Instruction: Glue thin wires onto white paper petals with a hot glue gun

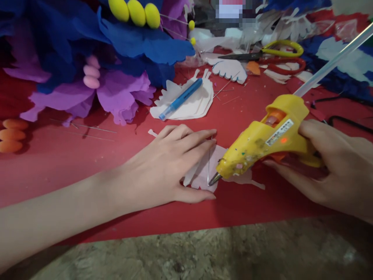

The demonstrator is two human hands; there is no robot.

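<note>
My left hand lies flat with fingers stretched out on a pale pink paper petal, pressing it to the red sheet. My right hand grips a yellow hot glue gun. Its metal nozzle touches the petal just right of my left fingertips. A clear glue stick sticks out of the gun's back. A thin wire lies on the petal near the nozzle.
Blue and purple paper flowers crowd the back left. A blue pen rests on white cut petals. Yellow- and red-handled scissors lie at the back right among paper scraps. Orange foam beads sit at the left edge. A black cord runs at the right.
</note>
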